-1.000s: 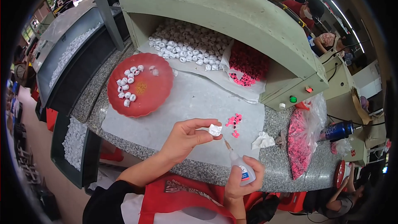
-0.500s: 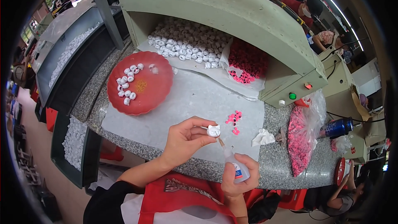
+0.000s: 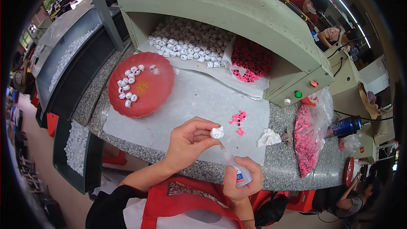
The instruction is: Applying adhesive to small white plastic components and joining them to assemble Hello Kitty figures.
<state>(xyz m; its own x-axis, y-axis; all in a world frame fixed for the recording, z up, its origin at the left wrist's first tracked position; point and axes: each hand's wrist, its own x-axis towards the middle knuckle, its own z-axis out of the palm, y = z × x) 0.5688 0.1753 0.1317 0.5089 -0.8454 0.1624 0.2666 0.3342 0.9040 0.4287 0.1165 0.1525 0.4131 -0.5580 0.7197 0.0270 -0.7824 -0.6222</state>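
A ceiling tube (image 3: 346, 9) is shining at the upper right, while daylight is brightening the upper left. Soft light is reaching the paper (image 3: 195, 110); shadow is deepening inside the cabinet (image 3: 220, 10). The plastic bag (image 3: 321, 116) is glinting. Fisheye distortion is curving the counter (image 3: 280, 161), and black is swallowing the corners.

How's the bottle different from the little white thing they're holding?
The bottle is bigger than the white piece. The bottle is long with a narrow tip; the white piece is short and lumpy. The right hand grips the bottle; the left hand pinches the white piece. Both are hand-held.
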